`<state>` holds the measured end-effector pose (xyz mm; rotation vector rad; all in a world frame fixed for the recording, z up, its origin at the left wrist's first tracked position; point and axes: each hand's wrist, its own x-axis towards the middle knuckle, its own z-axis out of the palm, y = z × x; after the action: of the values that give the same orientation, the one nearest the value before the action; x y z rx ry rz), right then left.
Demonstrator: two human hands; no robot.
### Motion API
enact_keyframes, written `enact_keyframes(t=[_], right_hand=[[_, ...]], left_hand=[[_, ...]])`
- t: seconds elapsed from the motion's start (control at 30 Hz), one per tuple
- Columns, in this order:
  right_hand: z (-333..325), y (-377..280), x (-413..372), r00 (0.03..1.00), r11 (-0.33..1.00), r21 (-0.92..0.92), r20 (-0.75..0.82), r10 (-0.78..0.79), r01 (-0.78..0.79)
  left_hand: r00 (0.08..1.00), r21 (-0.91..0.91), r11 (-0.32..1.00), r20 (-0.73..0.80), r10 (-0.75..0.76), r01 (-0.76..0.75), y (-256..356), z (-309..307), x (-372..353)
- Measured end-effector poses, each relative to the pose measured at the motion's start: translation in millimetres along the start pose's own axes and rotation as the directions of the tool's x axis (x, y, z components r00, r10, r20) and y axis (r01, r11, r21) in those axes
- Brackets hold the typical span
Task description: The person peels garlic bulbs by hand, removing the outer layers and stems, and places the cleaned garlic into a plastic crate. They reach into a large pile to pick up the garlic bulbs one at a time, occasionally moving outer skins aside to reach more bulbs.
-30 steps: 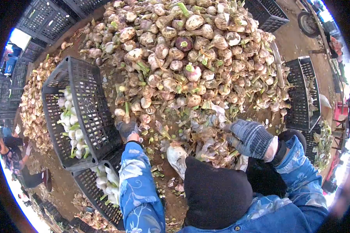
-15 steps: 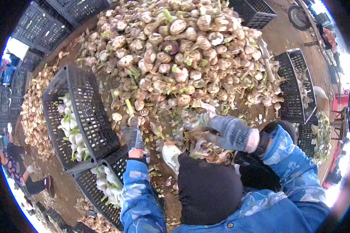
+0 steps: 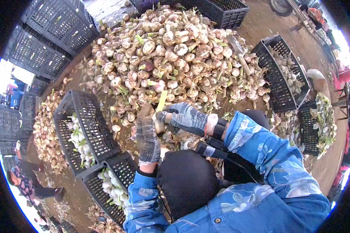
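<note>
My left hand [image 3: 148, 136], in a grey knit glove with soiled fingers, is closed on the near side of a garlic bulb [image 3: 158, 125]. The bulb's pale green stem sticks up above my fingers, and much of the bulb is hidden by the gloves. From the other side my right hand [image 3: 186, 119], gloved in the same striped knit, presses its fingers and thumb against that bulb. Just beyond both hands rises a big heap of unpeeled garlic [image 3: 175, 58], dirty, with short cut stems.
To the left, two black crates [image 3: 90, 128] hold clean white garlic [image 3: 79, 141]. Another black crate [image 3: 282, 73] with garlic stands at the right, with a crate of leafy peelings [image 3: 322, 124] nearby. Stacked crates [image 3: 52, 29] fill the back left. A person [image 3: 25, 180] is at far left.
Both hands have come together around a garlic bulb with its stem; before, they were apart over the peelings. My view has shifted, and the right arm has moved left.
</note>
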<state>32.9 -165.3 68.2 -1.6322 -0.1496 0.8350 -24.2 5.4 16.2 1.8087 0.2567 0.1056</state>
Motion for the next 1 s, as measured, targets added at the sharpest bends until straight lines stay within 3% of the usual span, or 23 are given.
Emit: enact_keyframes(t=[0.13, 0.2, 0.27, 0.3, 0.37, 0.47, 0.5, 0.57, 0.6, 0.63, 0.67, 0.73, 0.77, 0.87, 0.9, 0.93, 1.0], right_hand=[[-8.9, 3.3, -7.2, 0.987, 0.988, -0.003, -0.041, -0.154, 0.154], [-12.5, 4.5, -11.4, 0.986, 0.984, 0.071, -0.034, -0.164, 0.166], [-17.8, 1.6, -16.4, 0.975, 0.975, 0.032, -0.006, -0.22, 0.22], [-18.7, -1.2, -21.0, 0.973, 0.969, 0.103, 0.009, -0.229, 0.226], [-23.6, 1.5, -19.8, 0.953, 0.952, 0.061, -0.002, -0.302, 0.301], [-32.0, -7.8, -32.5, 0.929, 0.929, 0.021, 0.016, -0.369, 0.368], [-35.4, -10.2, -36.7, 0.912, 0.911, -0.033, 0.023, -0.41, 0.41], [-38.3, -14.7, -45.1, 0.864, 0.853, -0.169, -0.018, -0.503, 0.494], [-40.3, -16.8, -51.1, 0.856, 0.846, -0.168, -0.025, -0.516, 0.506], [-41.8, -18.6, -57.9, 0.844, 0.839, -0.107, -0.011, -0.537, 0.533], [-44.1, -21.5, -65.1, 0.829, 0.828, -0.048, 0.004, -0.56, 0.559], [-46.8, -26.1, -78.1, 0.807, 0.805, -0.141, -0.053, -0.588, 0.576], [-48.0, -26.2, -82.0, 0.812, 0.814, -0.137, -0.087, -0.578, 0.565], [-49.3, -25.7, -95.6, 0.813, 0.828, -0.092, -0.156, -0.56, 0.553], [-50.1, -26.2, -102.4, 0.8, 0.825, -0.067, -0.214, -0.561, 0.561], [-52.2, -26.4, -108.7, 0.785, 0.822, -0.044, -0.273, -0.556, 0.568], [-56.4, -17.6, -107.0, 0.756, 0.813, -0.08, -0.324, -0.568, 0.576]], left_hand=[[0.979, 0.315, 0.927, 0.091, 0.184, -0.204, 23.5, 7.9, -2.5], [0.985, 0.338, 0.926, 0.101, 0.141, -0.168, 27.9, 10.2, -7.6], [0.985, 0.274, 0.95, 0.118, 0.123, -0.152, 48.0, 11.9, -6.7], [0.984, 0.284, 0.945, 0.122, 0.131, -0.161, 58.9, 15.4, -6.6], [0.968, 0.045, 0.971, 0.099, 0.229, -0.234, 78.4, 24.0, -6.4], [0.948, 0.154, 0.94, 0.141, 0.285, -0.306, 91.9, 22.8, -4.7], [0.986, -0.069, 0.997, 0.164, 0.033, -0.022, 86.8, 20.7, -6.5], [0.978, -0.009, 0.993, 0.172, 0.121, -0.121, 105.6, 23.9, -10.2], [0.963, 0.039, 0.978, 0.183, 0.196, -0.206, 113.9, 26.0, -12.4], [0.965, 0.146, 0.986, 0.26, 0.038, -0.078, 119.5, 20.9, -13.9], [0.964, 0.153, 0.984, 0.262, 0.049, -0.092, 125.8, 23.5, -15.3], [0.94, 0.104, 0.949, 0.209, 0.271, -0.297, 142.0, 32.1, -18.1], [0.943, 0.182, 0.939, 0.219, 0.25, -0.292, 148.6, 35.6, -21.8], [0.922, 0.2, 0.918, 0.259, 0.289, -0.344, 168.7, 48.6, -26.0], [0.951, 0.229, 0.962, 0.298, 0.077, -0.149, 179.4, 52.4, -30.0], [0.949, 0.228, 0.96, 0.304, 0.087, -0.162, 182.2, 58.9, -32.1], [0.919, -0.052, 0.963, 0.316, -0.234, 0.263, 180.7, 72.7, -36.6]])
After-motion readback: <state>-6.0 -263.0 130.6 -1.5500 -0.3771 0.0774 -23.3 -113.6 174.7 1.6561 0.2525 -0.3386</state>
